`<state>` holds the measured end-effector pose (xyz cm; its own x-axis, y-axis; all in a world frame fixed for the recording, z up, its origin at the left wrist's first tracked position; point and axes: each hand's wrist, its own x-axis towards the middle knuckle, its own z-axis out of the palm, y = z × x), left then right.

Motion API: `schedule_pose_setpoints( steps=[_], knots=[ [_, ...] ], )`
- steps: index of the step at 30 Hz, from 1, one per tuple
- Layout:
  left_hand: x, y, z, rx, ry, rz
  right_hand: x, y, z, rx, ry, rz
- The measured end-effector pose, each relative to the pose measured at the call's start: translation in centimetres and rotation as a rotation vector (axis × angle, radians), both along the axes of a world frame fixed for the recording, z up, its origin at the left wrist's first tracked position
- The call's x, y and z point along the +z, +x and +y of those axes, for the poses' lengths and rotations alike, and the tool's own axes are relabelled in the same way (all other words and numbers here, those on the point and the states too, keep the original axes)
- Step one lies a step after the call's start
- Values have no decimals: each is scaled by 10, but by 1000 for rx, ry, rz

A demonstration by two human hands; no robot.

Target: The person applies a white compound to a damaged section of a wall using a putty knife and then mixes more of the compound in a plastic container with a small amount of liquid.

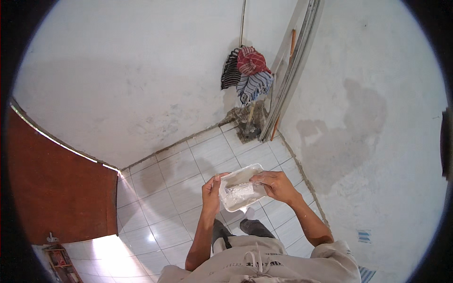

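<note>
In front of my body I hold a white rectangular plastic tub tilted so that its inside faces me. My left hand is closed on its left side, the thumb near the rim. At the right, my right hand has its fingers bent over the rim and reaching inside; the fingertips are bunched, and what they hold, if anything, cannot be made out. A bright white, shiny mass lies in the tub, perhaps wet or wrapped in clear plastic. White smears show along the tub's inner walls.
A brown door stands at the left. Striped cloths hang in the far corner beside long metal bars leaning on the wall. Tiles cover the floor. A small shelf sits at the lower left.
</note>
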<state>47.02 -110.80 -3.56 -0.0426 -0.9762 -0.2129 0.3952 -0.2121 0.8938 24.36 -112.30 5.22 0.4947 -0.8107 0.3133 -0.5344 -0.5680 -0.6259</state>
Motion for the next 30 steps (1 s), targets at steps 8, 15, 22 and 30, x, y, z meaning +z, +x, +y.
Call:
schedule_pose_setpoints(
  steps=[8,15,22,30],
  knots=[
    [24,4,-7,-57,43,55,42,8,-6,-21,73,-71],
    [52,15,-20,-98,-20,-4,47,29,-8,15,-91,-13],
    [45,30,-25,-67,37,21,44,38,-5,88,-39,-12],
    [58,33,-29,-68,36,44,69,33,2,55,38,17]
  ],
)
